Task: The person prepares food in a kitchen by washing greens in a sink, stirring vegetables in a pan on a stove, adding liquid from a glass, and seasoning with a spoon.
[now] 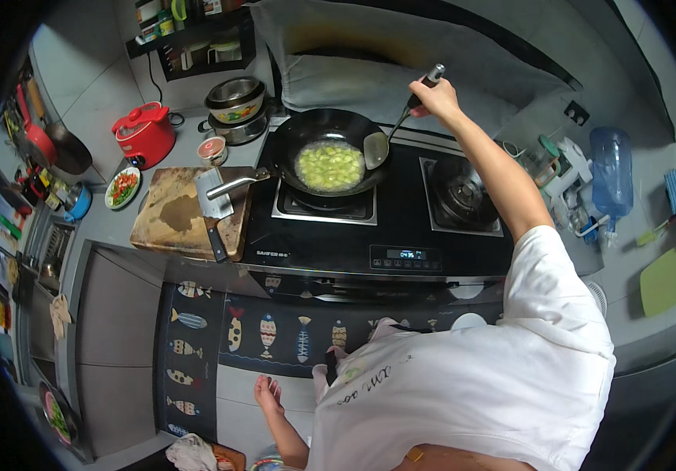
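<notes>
My right hand grips the dark handle of a metal wok spatula. Its broad blade leans against the right inner wall of a black wok. Pale green sliced vegetable pieces lie in bubbling liquid at the bottom of the wok, which sits on the left burner. The wok's metal handle points left, over the cleaver's blade. Low at my side, away from the counter, hangs my left hand, empty with its fingers loosely curled and a little apart.
Left of the stove lies a wooden cutting board with a cleaver. Beyond are a plate of cut peppers, a red electric cooker and stacked pots. The right burner bears no pan. A blue water bottle stands far right.
</notes>
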### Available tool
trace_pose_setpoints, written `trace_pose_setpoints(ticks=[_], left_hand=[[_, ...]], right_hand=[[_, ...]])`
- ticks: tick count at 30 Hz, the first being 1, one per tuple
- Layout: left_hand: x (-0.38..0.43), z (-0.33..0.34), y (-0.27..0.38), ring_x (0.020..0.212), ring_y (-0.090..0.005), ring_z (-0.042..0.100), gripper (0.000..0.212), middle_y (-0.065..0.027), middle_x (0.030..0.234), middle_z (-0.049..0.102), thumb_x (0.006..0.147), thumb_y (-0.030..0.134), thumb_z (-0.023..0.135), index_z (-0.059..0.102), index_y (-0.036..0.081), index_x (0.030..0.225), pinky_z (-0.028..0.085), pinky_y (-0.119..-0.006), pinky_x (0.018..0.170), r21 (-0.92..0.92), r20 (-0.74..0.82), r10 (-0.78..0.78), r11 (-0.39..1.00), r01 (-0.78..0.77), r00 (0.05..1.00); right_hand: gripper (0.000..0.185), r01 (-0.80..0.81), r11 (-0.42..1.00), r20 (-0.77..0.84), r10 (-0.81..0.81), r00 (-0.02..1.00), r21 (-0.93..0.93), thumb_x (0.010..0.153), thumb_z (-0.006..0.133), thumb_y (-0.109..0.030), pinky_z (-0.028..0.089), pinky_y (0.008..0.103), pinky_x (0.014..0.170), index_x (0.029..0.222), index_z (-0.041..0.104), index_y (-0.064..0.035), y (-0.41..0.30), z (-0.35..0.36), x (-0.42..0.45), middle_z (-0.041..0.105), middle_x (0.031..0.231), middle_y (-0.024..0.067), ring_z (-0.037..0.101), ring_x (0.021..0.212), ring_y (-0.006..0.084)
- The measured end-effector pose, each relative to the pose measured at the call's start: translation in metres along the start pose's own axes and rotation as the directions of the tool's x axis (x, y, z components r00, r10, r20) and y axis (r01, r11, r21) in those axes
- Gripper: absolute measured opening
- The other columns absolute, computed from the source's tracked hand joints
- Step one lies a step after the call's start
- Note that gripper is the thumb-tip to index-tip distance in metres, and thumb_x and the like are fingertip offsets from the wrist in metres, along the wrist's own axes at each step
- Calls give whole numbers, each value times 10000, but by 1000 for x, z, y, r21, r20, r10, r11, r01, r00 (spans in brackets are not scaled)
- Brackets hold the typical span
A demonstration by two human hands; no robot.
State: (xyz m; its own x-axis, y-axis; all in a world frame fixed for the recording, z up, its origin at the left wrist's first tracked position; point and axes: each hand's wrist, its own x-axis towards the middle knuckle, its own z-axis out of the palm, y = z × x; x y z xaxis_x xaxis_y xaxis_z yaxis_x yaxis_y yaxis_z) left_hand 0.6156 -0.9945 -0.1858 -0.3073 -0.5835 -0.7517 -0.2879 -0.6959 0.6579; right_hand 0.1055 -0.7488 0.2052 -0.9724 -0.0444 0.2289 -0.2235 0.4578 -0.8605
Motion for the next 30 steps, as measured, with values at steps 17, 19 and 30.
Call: trace_pose_setpoints(ticks=[17,19,30], left_hand=[[-20,78,94,787,-118,539,389,-33,1012,525,765,330,528,470,126,1092,430,-208,609,-36,53,210,978,-208,976],[-14,87,102,786,-113,540,376,-29,999,526,766,302,545,471,125,1089,434,-205,611,-12,112,194,981,-194,975],[24,137,151,672,-59,540,270,16,832,555,775,185,559,511,100,1027,439,-162,537,94,430,33,992,-81,902]], right_hand=[[157,-151,537,14,250,968,830,739,516,-130,496,267,438,783,481,17,155,59,-37,535,696,132,562,478,210],[145,-88,589,-14,166,986,804,762,489,-125,497,265,448,815,484,10,134,70,-41,535,726,129,560,489,203],[146,834,546,618,-631,469,-76,661,566,-65,457,330,693,798,527,-32,7,79,-29,548,863,108,544,811,268]])
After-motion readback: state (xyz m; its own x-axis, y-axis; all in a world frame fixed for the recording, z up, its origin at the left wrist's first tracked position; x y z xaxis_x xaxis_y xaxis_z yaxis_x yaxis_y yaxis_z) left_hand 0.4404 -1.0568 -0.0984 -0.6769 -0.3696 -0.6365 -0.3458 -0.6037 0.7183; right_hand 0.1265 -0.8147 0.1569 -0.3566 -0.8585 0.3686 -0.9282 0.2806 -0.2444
